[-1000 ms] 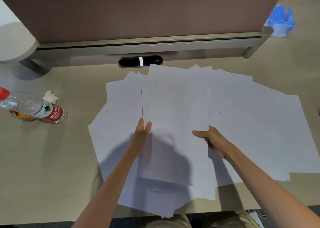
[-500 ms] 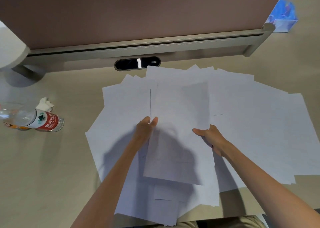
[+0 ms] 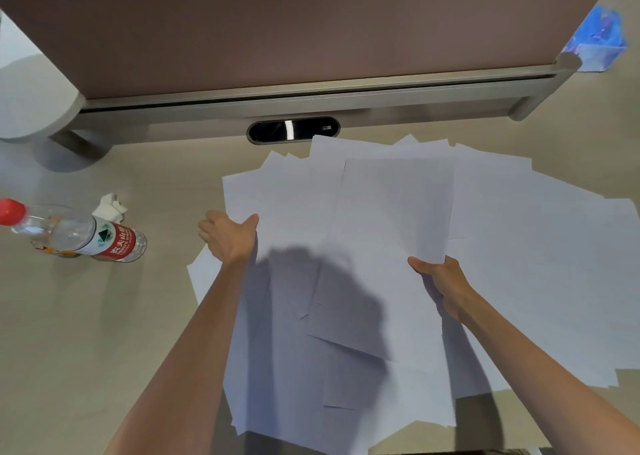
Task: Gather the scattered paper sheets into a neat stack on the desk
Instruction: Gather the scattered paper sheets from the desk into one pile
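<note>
Since a moment ago my left hand [image 3: 228, 238] has slid left off the stack and now pinches the edge of the sheets [image 3: 287, 195] spread over the desk [image 3: 86, 333]; my right hand [image 3: 441, 281] grips the stack [image 3: 391, 212], raised above them.

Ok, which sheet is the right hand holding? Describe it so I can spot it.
Below the dark oval port at the back of the desk spreads the paper pile. The held sheet is the topmost, in the middle, gripped at its right edge by the right hand; unlike its neighbours, no other sheet overlaps it.
</note>
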A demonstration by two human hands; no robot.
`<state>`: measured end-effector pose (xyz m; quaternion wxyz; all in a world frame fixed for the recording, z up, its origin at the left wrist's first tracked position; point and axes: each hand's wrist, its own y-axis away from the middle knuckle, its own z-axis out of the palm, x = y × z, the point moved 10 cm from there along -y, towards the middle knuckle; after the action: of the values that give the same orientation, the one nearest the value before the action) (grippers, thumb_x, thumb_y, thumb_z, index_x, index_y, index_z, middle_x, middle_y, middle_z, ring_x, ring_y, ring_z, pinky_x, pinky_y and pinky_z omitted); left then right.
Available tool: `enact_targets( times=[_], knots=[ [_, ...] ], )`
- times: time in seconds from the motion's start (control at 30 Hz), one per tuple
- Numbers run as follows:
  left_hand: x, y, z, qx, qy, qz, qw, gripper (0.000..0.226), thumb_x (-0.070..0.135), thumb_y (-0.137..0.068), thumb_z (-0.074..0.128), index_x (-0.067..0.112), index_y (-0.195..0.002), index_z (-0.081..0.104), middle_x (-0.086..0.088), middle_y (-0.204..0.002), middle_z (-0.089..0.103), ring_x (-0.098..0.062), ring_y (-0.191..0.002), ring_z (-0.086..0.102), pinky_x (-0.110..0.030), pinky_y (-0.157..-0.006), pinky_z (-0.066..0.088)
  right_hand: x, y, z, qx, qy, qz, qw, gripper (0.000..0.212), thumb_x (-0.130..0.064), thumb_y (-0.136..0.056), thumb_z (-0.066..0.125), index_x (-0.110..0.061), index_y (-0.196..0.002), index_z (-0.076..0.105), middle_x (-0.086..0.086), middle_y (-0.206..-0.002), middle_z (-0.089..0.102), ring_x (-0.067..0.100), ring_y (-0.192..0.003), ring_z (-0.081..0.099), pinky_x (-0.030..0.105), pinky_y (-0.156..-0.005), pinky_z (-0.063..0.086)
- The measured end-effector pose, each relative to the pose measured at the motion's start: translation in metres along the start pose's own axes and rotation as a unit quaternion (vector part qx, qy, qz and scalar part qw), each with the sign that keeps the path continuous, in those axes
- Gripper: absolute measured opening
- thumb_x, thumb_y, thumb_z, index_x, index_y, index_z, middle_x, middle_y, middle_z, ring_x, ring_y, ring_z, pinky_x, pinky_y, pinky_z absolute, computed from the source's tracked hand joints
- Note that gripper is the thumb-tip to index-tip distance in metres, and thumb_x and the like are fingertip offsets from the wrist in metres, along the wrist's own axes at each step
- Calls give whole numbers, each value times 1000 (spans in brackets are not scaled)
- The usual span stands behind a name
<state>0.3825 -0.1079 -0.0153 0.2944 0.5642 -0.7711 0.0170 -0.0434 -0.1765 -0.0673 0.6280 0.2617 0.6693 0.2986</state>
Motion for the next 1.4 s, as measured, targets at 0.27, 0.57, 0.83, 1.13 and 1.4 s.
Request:
enact_targets(
  times=[0.27,0.57,0.83,1.13,1.4],
  knots=[
    [-11,-17,14,-61,27,-79,995,75,23,-72,83,2,-127,38,-16,-136,41,-37,-124,45,-44,-95,40,-1,4,0,21,-22,-25,999,27,3,-86,63,-6,-110,57,-1,-95,63,19,-94,57,27,-92,39],
    [7,-10,23,-201,339,-25,919,37,15,-78,68,14,-115,65,-1,-113,70,-21,-101,67,-37,-92,50,0,5,-6,43,-53,-26,997,30,3,-85,64,-9,-111,55,-3,-96,60,22,-102,53,28,-95,37],
    [-33,22,13,-165,340,0,926,34,15,-98,50,10,-130,56,-2,-123,65,-22,-113,61,-38,-98,47,13,17,-25,96,-132,17,986,57,-2,-84,68,-11,-137,47,0,-129,55,20,-129,43,28,-104,30],
    [0,25,-33,-144,377,45,914,33,18,-96,47,14,-127,55,2,-126,63,-17,-117,60,-37,-104,43,12,21,-17,102,-105,44,988,66,-5,-86,67,-7,-144,36,4,-145,45,24,-137,36,36,-111,27],
    [82,43,-116,-118,389,174,897,25,9,-101,42,4,-122,55,-8,-119,65,-19,-105,64,-32,-94,52,-14,48,-8,108,-52,32,992,58,-4,-91,61,4,-142,34,14,-144,44,32,-134,40,35,-102,33]
  ],
)
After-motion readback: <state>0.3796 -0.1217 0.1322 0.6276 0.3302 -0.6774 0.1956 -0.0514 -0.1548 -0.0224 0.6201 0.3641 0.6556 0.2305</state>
